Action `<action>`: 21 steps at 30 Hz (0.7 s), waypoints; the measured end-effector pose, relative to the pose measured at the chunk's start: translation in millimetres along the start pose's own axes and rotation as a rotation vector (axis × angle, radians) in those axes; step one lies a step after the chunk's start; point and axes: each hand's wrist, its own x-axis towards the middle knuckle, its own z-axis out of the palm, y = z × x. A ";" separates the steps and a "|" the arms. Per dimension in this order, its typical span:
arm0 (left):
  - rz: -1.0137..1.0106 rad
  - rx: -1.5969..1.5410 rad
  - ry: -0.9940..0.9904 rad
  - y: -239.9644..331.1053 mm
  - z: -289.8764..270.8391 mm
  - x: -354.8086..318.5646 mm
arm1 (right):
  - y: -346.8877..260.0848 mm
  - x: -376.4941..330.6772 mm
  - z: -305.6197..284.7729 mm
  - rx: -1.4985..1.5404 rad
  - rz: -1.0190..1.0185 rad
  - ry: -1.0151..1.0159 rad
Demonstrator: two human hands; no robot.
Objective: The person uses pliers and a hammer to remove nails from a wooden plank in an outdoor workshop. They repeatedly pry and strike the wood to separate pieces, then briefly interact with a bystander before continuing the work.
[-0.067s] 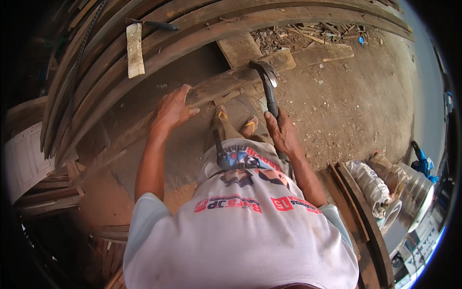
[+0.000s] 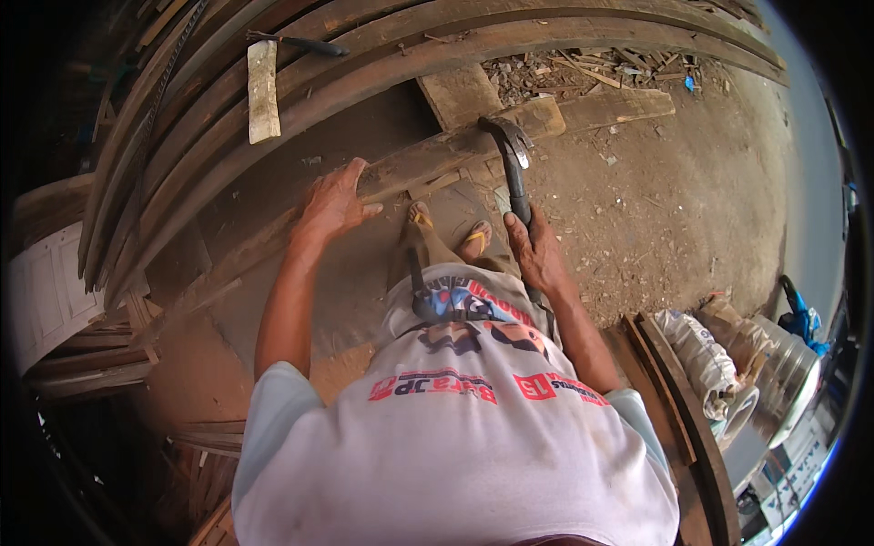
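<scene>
My right hand [image 2: 543, 251] is closed around the dark handle of a claw hammer [image 2: 516, 173]. The hammer's head rests on or just over a long wooden beam [image 2: 428, 162] that runs across in front of my feet. Farther left, my left hand [image 2: 335, 202] lies on the same beam, its thumb spread away from the fingers. Part of the beam is covered by that hand, and its fingertips are partly hidden.
Long timbers [image 2: 364, 56] lie beyond the beam, bearing a pale wood offcut [image 2: 263, 93] and a dark-handled tool [image 2: 309, 45]. A short block [image 2: 462, 94] touches the beam. Wood scraps [image 2: 592, 68] litter the ground. White sacks [image 2: 699, 353] and planks [image 2: 655, 387] lie at right.
The surroundings sit slightly farther right in the picture. Both hands keep their places, the left on the beam and the right around the hammer handle.
</scene>
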 end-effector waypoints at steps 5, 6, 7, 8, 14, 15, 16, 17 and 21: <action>0.028 -0.127 -0.118 -6.5 -13.2 14.1 | 4.3 17.0 -8.4 -0.019 -0.046 -0.003; 0.023 -0.126 -0.147 -9.8 -15.1 18.0 | 3.7 19.9 -9.7 0.030 -0.017 -0.026; 0.018 -0.125 -0.176 -14.1 -16.8 22.7 | 1.0 22.4 -11.9 0.079 0.012 -0.049; 0.016 -0.125 -0.203 -17.8 -19.1 27.2 | -5.9 24.2 -13.1 0.126 0.040 -0.069; 0.190 -0.068 -0.137 -31.7 -19.7 39.8 | -14.6 29.7 2.1 0.206 -0.018 0.007; 0.163 -0.071 -0.166 -32.8 -25.1 37.7 | -15.1 28.6 3.3 0.206 -0.009 0.017; 0.137 -0.074 -0.195 -35.0 -33.8 34.1 | -18.5 30.1 5.7 0.193 -0.013 0.013; 0.120 -0.079 -0.237 -33.2 -33.7 27.7 | -20.8 23.1 7.4 0.179 -0.005 0.017; -0.014 -0.110 -0.152 -57.3 -27.2 1.5 | -26.5 15.3 25.5 0.111 0.046 0.006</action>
